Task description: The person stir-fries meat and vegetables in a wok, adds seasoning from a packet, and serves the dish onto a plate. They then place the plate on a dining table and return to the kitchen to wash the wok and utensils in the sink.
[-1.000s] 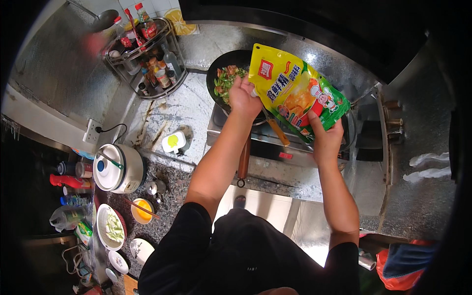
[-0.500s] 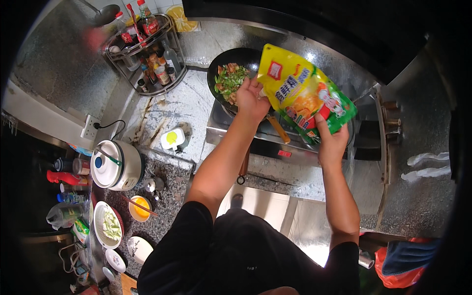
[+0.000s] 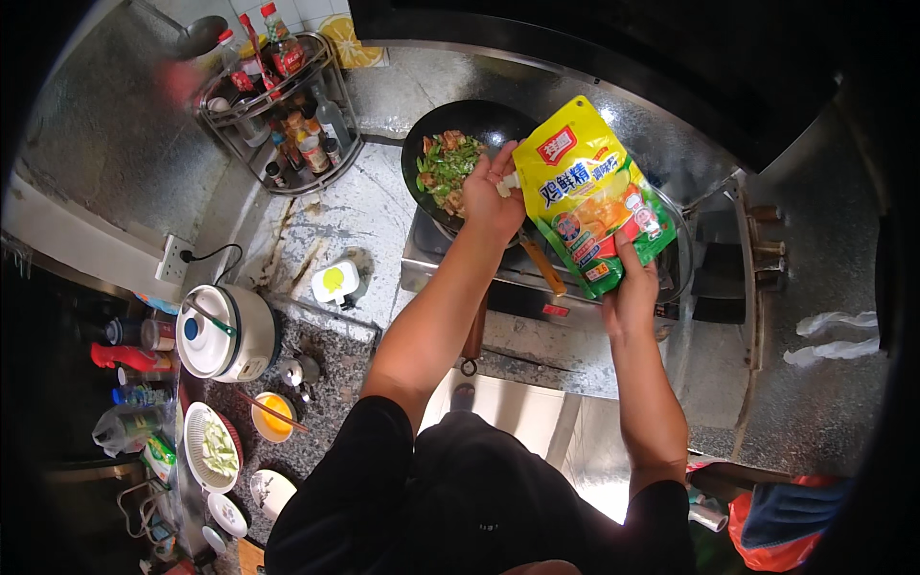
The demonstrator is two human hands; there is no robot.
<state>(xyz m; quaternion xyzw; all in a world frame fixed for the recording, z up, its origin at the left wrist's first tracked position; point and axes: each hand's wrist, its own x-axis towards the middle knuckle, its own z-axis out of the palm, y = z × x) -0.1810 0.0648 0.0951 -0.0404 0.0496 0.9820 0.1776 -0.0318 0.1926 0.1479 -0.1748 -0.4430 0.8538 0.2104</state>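
Observation:
A yellow and green seasoning pouch is tilted in front of me. My right hand grips its lower corner, thumb on the printed front. The white spout on the pouch's left side points at my left hand. That hand is cupped, palm up, with its fingers stretched out beside the spout. Whether granules lie in the palm is too small to make out. Just beyond my left hand, chopped green vegetables and browned pieces lie in a black wok on the stove.
A two-tier corner rack holds several bottles. A small white container stands left of the stove. Farther left are a rice cooker, a bowl of yellow egg with chopsticks, and a basket of cut vegetables. A range hood overhangs the stove.
The pouch has turned more upright and shifted slightly, its front now facing me more. My right hand has moved a little left and down; the left hand's fingers look more extended.

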